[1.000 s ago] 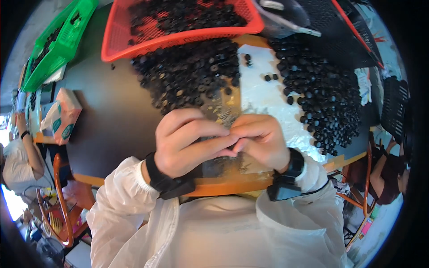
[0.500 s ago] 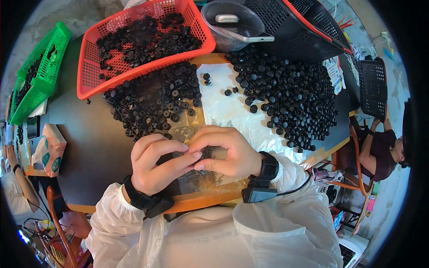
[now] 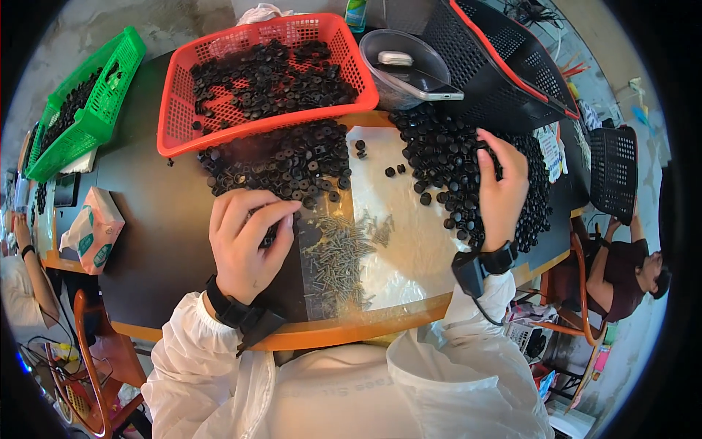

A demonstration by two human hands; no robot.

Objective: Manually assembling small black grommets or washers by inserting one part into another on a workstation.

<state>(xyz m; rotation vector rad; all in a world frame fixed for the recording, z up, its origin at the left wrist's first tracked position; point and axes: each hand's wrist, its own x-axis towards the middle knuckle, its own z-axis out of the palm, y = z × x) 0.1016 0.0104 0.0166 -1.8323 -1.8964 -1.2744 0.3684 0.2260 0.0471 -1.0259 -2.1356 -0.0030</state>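
Left grip (image 3: 245, 238) half curled, cannot tell on what; right grip (image 3: 503, 186) parted, apparently empty, over black caps (image 3: 431, 150) heaped on the surface (image 3: 161, 249); possible spill toward screws (image 3: 340, 260) from careless brushing.

We see thin silvery screws (image 3: 340, 252) in a loose heap, lying in many directions. Beyond the screws and to their left, we have small black ring-like pieces (image 3: 278, 157) piled together, tipped at various angles, some showing a central hole. Beyond the screws and to their right, we find glossy black round caps (image 3: 450, 172) in a broad pile, with a few strays (image 3: 390, 172) apart from it.
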